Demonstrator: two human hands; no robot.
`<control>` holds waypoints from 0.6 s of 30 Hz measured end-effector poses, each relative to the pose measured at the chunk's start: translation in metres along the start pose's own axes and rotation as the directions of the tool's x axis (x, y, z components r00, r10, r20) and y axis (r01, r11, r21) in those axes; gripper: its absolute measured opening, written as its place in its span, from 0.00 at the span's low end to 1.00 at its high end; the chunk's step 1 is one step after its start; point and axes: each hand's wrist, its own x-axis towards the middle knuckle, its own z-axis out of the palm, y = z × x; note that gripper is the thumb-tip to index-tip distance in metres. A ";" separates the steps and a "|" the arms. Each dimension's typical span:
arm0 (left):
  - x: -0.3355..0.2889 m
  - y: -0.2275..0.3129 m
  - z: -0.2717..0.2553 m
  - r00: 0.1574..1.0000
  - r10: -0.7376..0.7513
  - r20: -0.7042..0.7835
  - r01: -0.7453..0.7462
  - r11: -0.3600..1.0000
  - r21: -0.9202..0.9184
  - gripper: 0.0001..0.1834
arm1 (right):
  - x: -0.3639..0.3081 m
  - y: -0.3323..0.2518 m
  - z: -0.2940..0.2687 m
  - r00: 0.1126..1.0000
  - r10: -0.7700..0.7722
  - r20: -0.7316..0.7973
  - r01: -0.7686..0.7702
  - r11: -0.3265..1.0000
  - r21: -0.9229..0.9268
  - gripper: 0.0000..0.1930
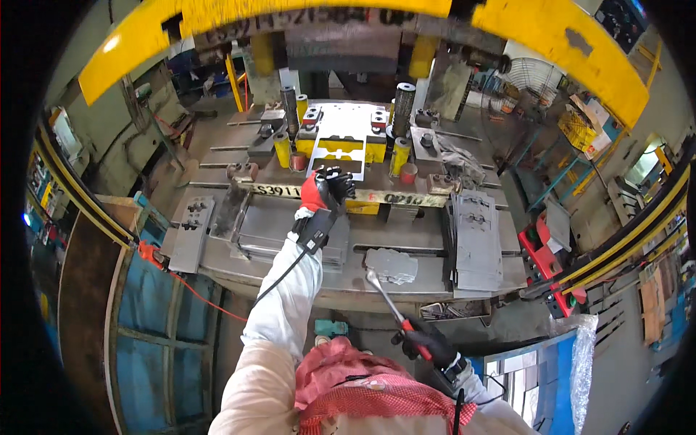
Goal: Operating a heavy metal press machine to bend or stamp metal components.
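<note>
My left hand (328, 188), in a red and black glove, reaches forward to the near edge of the press die. Its fingers look stretched out and apart, over the near left corner of a bright cut metal sheet (341, 123) lying on the die. I cannot make out whether they touch the sheet. In my black-gloved right hand (433, 344), low and to the right, is a red-handled metal rod tool (391, 308). The fingers wrap round its handle. Its shaft points up and left, and the rounded tip is near a small flat metal piece (391, 266) on the press bed.
Stacked metal sheets stand on the bed at left (290, 232) and right (476, 243). Guide posts (404, 109) and yellow blocks flank the die. A yellow press frame (312, 9) hangs above. A red control box (540, 254) is at right, a blue frame (152, 312) at left.
</note>
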 end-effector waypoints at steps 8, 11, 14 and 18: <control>-0.005 -0.001 0.015 0.974 0.008 -0.228 0.015 0.995 0.097 0.22 | 0.071 -0.113 0.007 0.939 -0.324 -0.117 0.267 0.900 -0.345 0.28; -0.009 0.001 0.023 0.939 -0.020 -0.343 0.059 0.993 0.103 0.22 | 0.143 -0.177 0.010 0.897 -0.440 -0.052 0.402 0.856 -0.324 0.29; -0.018 0.005 0.010 0.971 0.057 -0.231 -0.029 0.992 0.123 0.21 | 0.226 -0.230 0.013 0.862 -0.506 -0.005 0.476 0.814 -0.334 0.22; 0.000 -0.020 0.027 0.983 -0.021 -0.180 0.052 0.984 0.171 0.19 | 0.309 -0.248 -0.082 0.827 -0.563 0.000 0.502 0.738 -0.451 0.19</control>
